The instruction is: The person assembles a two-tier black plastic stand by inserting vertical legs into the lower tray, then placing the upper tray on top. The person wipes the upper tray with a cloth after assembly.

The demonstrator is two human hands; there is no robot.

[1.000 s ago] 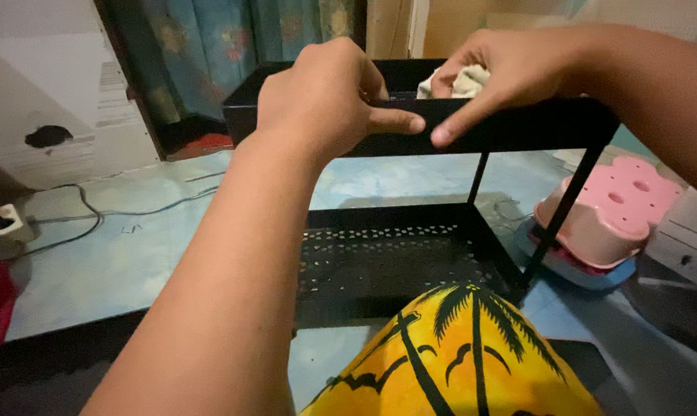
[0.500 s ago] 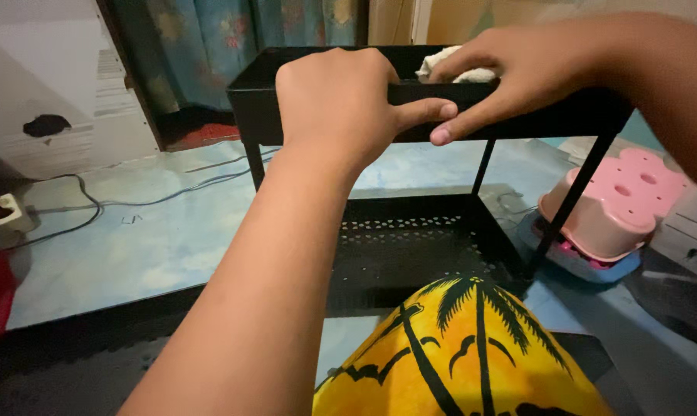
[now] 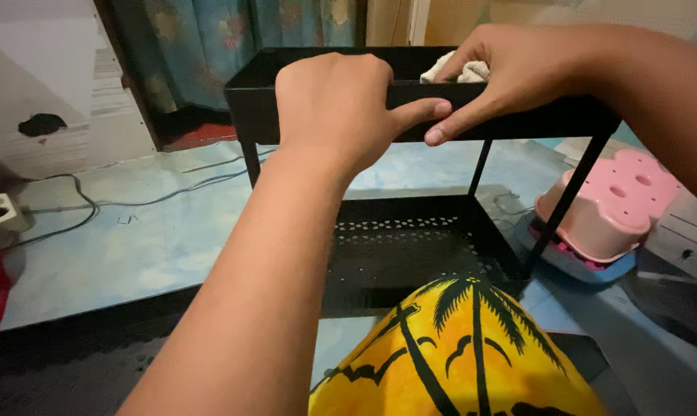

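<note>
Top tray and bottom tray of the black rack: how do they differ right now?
The top tray is gripped along its front rim by the left hand and right hand; the bottom tray is untouched. The top tray holds a whitish cloth; the bottom tray's perforated floor shows nothing on it. A yellow palm-print fabric partly covers only the bottom tray. Both are black and rectangular.

The black metal rack point(image 3: 410, 231) stands upright on the floor, with two trays joined by thin legs. Its upper tray point(image 3: 248, 96) has solid walls, and both hands hold its front wall. Its lower tray point(image 3: 410, 246) has a perforated bottom. A white cloth point(image 3: 441, 71) lies inside the upper tray, under the right hand.
</note>
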